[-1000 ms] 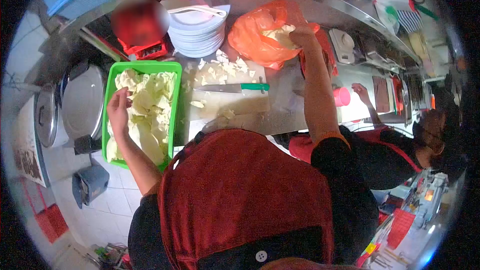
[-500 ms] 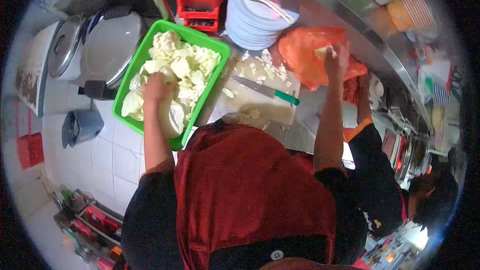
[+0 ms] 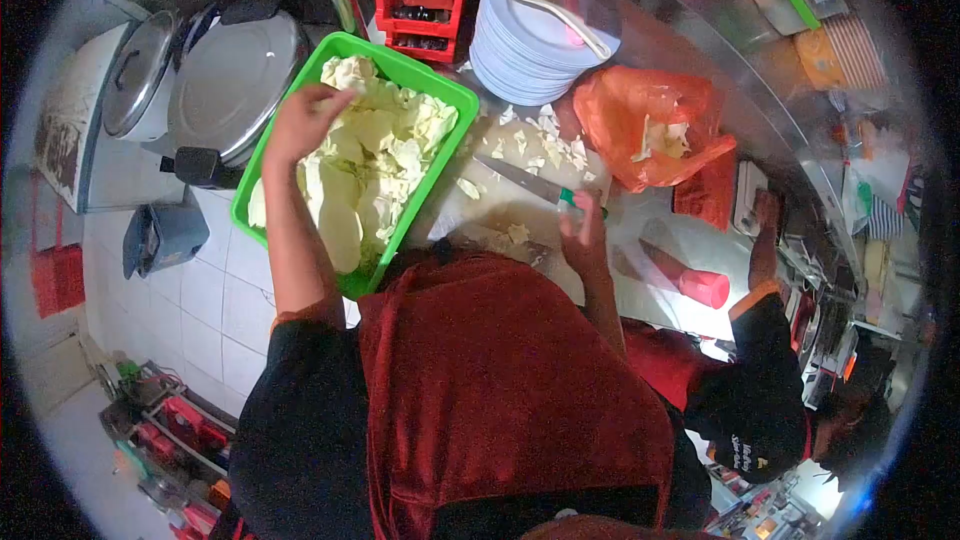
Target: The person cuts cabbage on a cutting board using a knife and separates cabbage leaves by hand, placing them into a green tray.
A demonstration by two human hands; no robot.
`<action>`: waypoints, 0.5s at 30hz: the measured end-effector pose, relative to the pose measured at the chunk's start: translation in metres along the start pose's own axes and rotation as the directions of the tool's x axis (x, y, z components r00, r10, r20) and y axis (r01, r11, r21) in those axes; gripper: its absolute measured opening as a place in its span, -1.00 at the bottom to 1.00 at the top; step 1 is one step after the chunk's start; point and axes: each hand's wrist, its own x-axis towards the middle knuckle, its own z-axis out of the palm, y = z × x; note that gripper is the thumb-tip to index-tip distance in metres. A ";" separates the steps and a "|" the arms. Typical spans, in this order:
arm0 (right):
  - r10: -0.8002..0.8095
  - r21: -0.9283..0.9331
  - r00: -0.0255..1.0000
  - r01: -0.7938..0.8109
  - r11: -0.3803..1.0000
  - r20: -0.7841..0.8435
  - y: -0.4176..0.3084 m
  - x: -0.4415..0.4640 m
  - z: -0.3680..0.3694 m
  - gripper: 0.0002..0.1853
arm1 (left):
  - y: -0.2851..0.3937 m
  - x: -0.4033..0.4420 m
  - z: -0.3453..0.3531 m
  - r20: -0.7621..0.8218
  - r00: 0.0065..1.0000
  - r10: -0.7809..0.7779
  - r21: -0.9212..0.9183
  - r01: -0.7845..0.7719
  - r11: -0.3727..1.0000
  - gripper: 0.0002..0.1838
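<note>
My left hand hovers over the upper left side of a green crate full of pale cabbage leaves. Its fingers are bent but apart, with nothing seen between them. My right hand is at the green handle of a knife, fingertips over the handle and not closed round it. The knife lies on a white cutting board, its blade pointing to the upper left. Small cabbage scraps are scattered on the board. An open orange plastic bag with pale pieces inside stands right of them.
Stacked white plates with tongs on top stand behind the board, beside red bins. A pink cup is at the right. A co-worker's hand is near a white scale. Large lidded pots stand left.
My right hand has left the orange bag and come down to the knife handle. My left hand has lifted off the leaves. The co-worker's hand has moved from near the bag to the scale.
</note>
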 end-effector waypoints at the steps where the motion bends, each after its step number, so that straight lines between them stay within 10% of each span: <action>1: -0.117 -0.093 0.993 0.119 0.989 0.025 0.002 -0.003 0.009 -0.49 | 0.001 0.008 0.009 -0.007 1.000 0.000 -0.001 0.000 1.000 -0.55; 3: -0.055 -0.212 0.998 0.062 0.975 0.037 0.009 -0.002 0.020 -0.44 | -0.012 0.032 0.042 0.179 0.983 0.048 0.275 -0.097 0.957 -0.59; 7: -0.007 -0.401 1.000 -0.005 0.916 -0.030 0.039 -0.001 0.025 -0.38 | -0.048 0.063 0.105 -0.014 0.883 0.470 0.337 -0.438 0.834 -0.69; 9: 0.008 -0.422 1.000 -0.007 0.906 -0.001 0.052 -0.001 0.022 -0.38 | -0.043 0.069 0.111 0.246 0.951 0.187 0.684 -0.307 0.662 -0.76; 15: 0.054 -0.517 0.999 -0.042 0.855 0.008 0.083 -0.015 0.027 -0.58 | -0.037 0.067 0.113 0.321 0.946 0.043 0.777 -0.289 0.560 -0.72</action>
